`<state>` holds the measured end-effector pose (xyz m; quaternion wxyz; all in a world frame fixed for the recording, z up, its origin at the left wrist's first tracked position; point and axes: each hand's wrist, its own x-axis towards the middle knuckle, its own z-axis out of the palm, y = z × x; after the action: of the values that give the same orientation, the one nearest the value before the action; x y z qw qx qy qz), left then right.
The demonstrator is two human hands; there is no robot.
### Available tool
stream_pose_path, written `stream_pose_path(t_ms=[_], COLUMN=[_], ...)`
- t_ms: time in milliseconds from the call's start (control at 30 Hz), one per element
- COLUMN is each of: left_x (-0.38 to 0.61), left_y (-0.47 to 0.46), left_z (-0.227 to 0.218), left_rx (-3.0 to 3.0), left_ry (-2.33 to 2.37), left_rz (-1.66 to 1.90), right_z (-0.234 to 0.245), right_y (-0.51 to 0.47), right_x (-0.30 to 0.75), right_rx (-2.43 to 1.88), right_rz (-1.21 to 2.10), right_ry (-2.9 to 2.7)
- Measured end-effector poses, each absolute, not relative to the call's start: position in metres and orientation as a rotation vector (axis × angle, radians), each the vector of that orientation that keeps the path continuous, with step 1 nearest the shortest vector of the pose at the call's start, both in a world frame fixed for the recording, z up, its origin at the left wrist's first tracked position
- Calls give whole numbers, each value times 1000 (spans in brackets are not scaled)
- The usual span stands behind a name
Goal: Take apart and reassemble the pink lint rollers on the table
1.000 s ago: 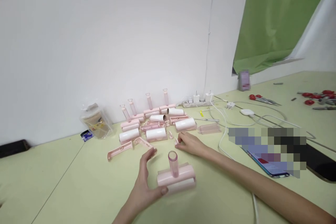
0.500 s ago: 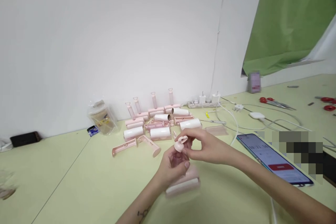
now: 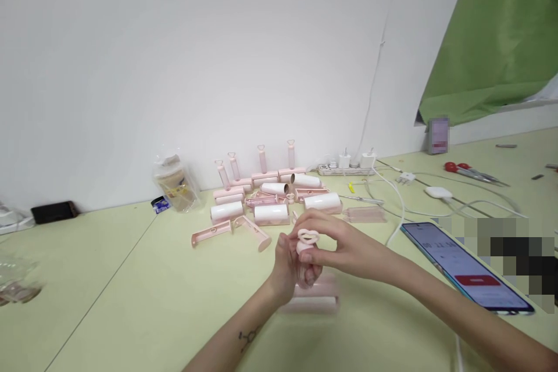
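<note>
My left hand (image 3: 285,273) is wrapped around the translucent pink handle of a lint roller (image 3: 316,303), whose white roll and pink cover point down towards me. A pale pink end cap (image 3: 308,237) with a heart-shaped loop sits at the top of that handle, pinched by the thumb and fingers of my right hand (image 3: 337,238). My fingers hide the joint, so I cannot tell whether the cap is seated. Beyond my hands lie several white sticky rolls (image 3: 271,213) and two loose pink roller covers (image 3: 212,233). Several lint rollers (image 3: 262,160) stand handle-up along the wall.
A phone (image 3: 468,267) showing a timer lies right of my forearm. White cables (image 3: 394,215) run from a power strip (image 3: 346,170) at the wall. Red-handled scissors (image 3: 475,173) are far right. A plastic bag (image 3: 176,186) and a black phone (image 3: 53,212) are at the left.
My left hand has turned more upright around the handle, and the cap's heart-shaped loop now faces me, above the handle. The view has shifted slightly left.
</note>
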<state>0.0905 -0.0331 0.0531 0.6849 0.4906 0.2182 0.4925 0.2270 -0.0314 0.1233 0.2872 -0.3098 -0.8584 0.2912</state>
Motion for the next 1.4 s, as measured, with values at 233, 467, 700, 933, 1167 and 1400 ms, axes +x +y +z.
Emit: stream_pose_path(t_ms=[233, 467, 700, 933, 1167, 1400], left_x=[94, 102, 104, 102, 102, 101], left_y=[-34, -38, -41, -43, -40, -37], left_z=[51, 50, 56, 56, 54, 49], left_rx=[1061, 1066, 1067, 1077, 1065, 1071], left_ry=[530, 583, 670, 683, 692, 609], left_rz=[1175, 1295, 1296, 1284, 1321, 1253], right_z=[116, 111, 104, 100, 96, 92], right_y=[-36, -42, -41, -43, -44, -43], right_x=[218, 212, 202, 200, 194, 208], right_rx=[-767, -814, -746, -649, -644, -758], right_rz=[1092, 1053, 1019, 729, 601, 955], right_ry=[-2132, -2068, -1935, -1968, -1939, -1955])
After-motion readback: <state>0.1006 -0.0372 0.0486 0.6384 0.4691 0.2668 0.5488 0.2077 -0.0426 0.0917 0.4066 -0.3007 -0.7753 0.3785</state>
